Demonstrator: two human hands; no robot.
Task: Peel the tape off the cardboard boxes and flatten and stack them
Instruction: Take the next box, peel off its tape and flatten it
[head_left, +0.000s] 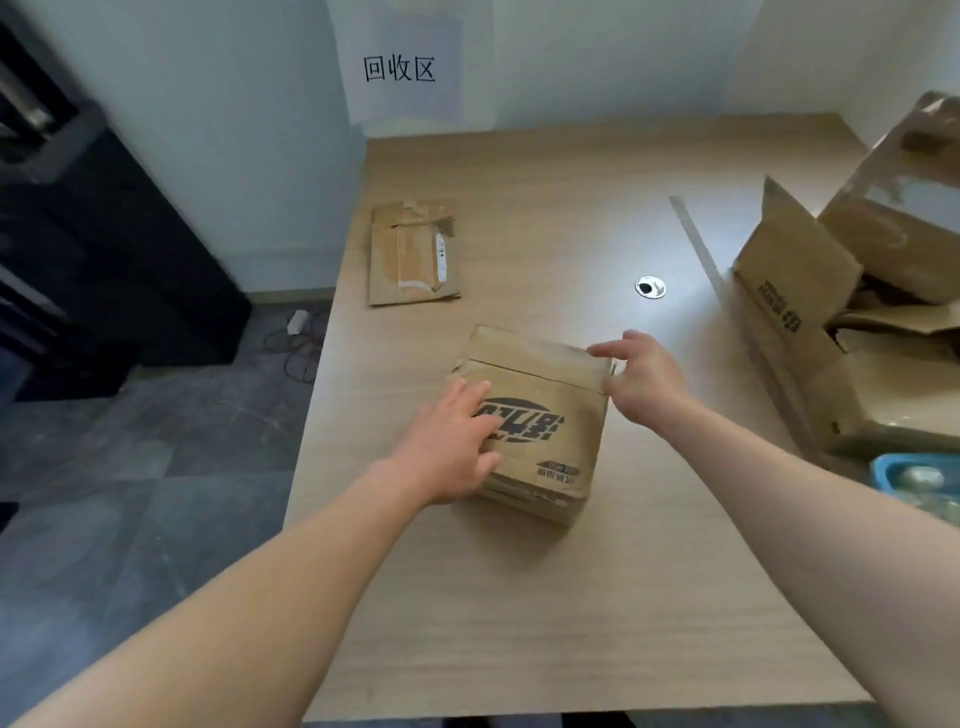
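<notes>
A small brown cardboard box (545, 415) with a dark printed logo lies flattened in the middle of the wooden table (519, 597). My left hand (457, 441) lies flat on its left half, fingers spread and pressing down. My right hand (644, 382) is at the box's far right corner, fingers and thumb curled round that edge. Another flattened box (413, 254) with torn tape marks lies at the table's far left. No loose tape shows on the box under my hands.
Several larger open cardboard boxes (841, 332) are piled at the right edge. A blue tray (919, 478) sits by them. A round cable hole (650, 287) is in the tabletop. A paper sign (399, 67) hangs on the wall. The table's left edge drops to a grey tiled floor.
</notes>
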